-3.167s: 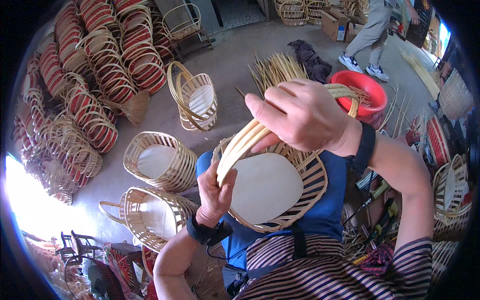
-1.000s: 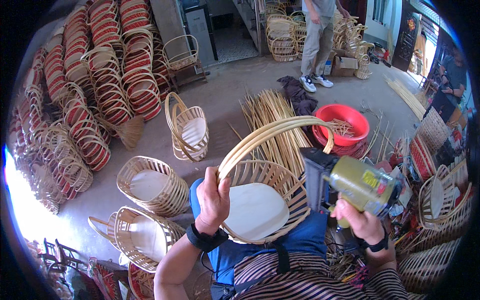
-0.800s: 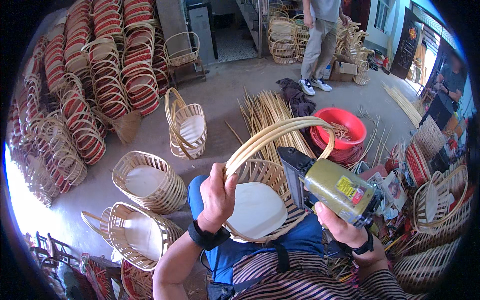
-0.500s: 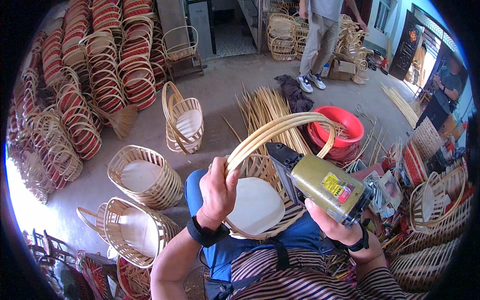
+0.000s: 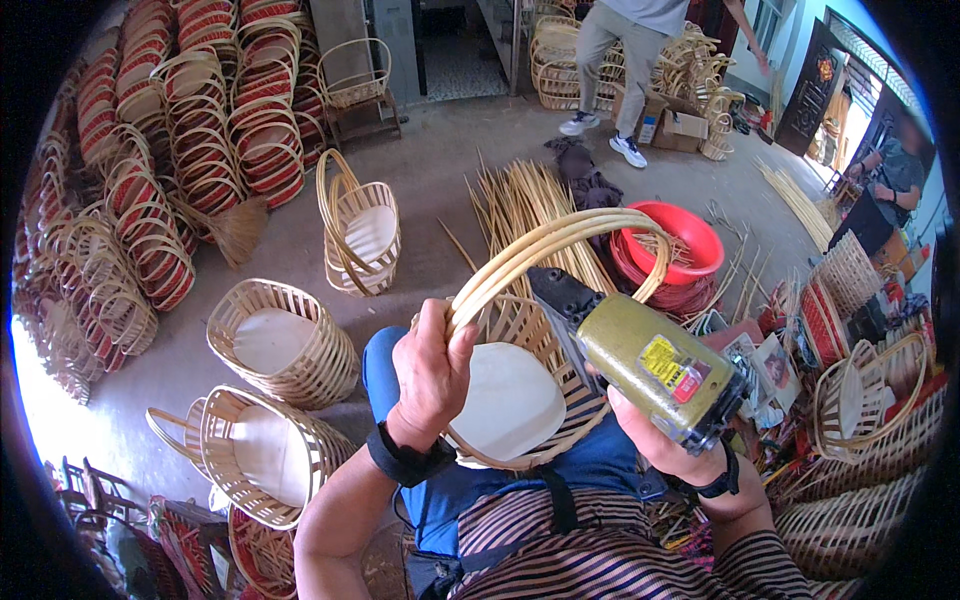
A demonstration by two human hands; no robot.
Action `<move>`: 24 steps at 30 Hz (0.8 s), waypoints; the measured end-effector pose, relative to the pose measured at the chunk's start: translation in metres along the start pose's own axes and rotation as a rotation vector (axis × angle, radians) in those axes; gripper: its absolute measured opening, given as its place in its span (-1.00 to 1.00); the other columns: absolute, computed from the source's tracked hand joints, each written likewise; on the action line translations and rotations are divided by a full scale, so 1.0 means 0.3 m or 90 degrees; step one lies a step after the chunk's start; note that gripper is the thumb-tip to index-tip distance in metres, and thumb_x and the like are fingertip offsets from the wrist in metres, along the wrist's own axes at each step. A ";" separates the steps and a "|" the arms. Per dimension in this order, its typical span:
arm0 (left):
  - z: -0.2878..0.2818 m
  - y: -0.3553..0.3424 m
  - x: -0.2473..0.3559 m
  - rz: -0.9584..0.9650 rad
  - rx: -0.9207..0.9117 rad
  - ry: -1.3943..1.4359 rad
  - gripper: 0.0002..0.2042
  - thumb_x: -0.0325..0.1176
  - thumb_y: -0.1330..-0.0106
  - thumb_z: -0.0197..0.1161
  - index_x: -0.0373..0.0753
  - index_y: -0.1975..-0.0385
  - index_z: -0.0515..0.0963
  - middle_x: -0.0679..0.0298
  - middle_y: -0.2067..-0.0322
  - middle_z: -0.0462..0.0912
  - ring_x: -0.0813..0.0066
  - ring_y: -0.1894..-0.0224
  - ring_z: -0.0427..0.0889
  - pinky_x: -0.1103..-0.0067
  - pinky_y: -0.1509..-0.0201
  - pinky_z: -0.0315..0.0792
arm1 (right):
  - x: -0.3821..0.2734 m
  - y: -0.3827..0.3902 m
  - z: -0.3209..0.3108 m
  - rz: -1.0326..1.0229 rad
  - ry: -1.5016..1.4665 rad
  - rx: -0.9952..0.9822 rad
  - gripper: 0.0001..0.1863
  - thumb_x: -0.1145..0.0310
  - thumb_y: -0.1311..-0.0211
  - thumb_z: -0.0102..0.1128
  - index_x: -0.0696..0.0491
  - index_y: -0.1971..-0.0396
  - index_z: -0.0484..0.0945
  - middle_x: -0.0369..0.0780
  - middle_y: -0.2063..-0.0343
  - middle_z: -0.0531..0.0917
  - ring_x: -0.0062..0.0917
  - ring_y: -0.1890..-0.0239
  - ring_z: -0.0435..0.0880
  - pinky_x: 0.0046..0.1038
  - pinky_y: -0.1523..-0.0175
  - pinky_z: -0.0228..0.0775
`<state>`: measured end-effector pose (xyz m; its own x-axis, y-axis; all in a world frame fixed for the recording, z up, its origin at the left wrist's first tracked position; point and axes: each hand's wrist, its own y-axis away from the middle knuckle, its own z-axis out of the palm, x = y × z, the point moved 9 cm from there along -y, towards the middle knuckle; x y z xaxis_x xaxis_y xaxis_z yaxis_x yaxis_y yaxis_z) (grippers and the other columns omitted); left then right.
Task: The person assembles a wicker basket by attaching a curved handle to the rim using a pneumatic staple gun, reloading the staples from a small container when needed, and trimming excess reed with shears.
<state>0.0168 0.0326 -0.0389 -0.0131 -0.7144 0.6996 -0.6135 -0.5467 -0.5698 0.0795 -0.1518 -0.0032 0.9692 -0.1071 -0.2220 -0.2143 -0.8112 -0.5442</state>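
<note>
Woven basket (image 5: 510, 400) is held in the lap, its bent cane handle (image 5: 560, 240) arching over the rim. Left hand (image 5: 430, 375) is wrapped around the handle's near end, fingers clamped on the canes where they meet the rim. Right hand (image 5: 650, 440) is closed around the grip of a yellow-green nail gun (image 5: 645, 365), its black nose pressed at the basket's far rim under the handle. Risk, as judged: the left thumb is kept close to the joint, so a skewed shot could be driven through the thin canes toward it; the sprung handle could be released if the grip slackens. Finished baskets (image 5: 280, 340) are left on the floor nearby
</note>
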 end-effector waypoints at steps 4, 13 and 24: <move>0.010 -0.007 -0.014 -0.027 -0.015 -0.016 -0.79 -0.26 -0.11 0.00 -0.30 0.47 0.27 0.07 0.65 0.36 0.10 0.60 0.36 0.41 0.55 0.23 | -0.061 -0.013 0.031 -0.137 0.280 -0.052 -0.53 0.44 0.18 0.17 0.15 0.15 0.33 -0.21 0.31 0.50 -0.54 0.27 0.48 -0.55 0.20 0.32; 0.000 0.000 -0.020 -0.023 -0.019 0.033 -0.78 -0.26 -0.15 -0.05 -0.31 0.43 0.26 0.07 0.65 0.36 0.12 0.61 0.37 0.45 0.56 0.24 | -0.034 -0.021 0.019 -0.078 0.146 -0.007 -0.45 0.56 0.14 0.13 0.23 0.04 0.20 -0.19 0.21 0.46 -0.67 0.22 0.44 -0.65 0.14 0.28; 0.003 -0.002 -0.011 0.011 0.021 0.053 -0.67 -0.11 -0.19 -0.15 -0.32 0.48 0.26 0.24 0.78 0.18 0.52 0.72 0.17 0.59 0.65 0.13 | -0.028 -0.019 0.011 -0.066 0.136 -0.032 -0.52 0.53 0.13 0.11 0.22 0.10 0.25 -0.17 0.24 0.47 -0.59 0.24 0.46 -0.60 0.14 0.29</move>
<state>0.0178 0.0348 -0.0411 -0.0898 -0.6856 0.7224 -0.5863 -0.5499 -0.5948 0.0721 -0.1444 -0.0009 0.9905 -0.1367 0.0114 -0.1116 -0.8515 -0.5124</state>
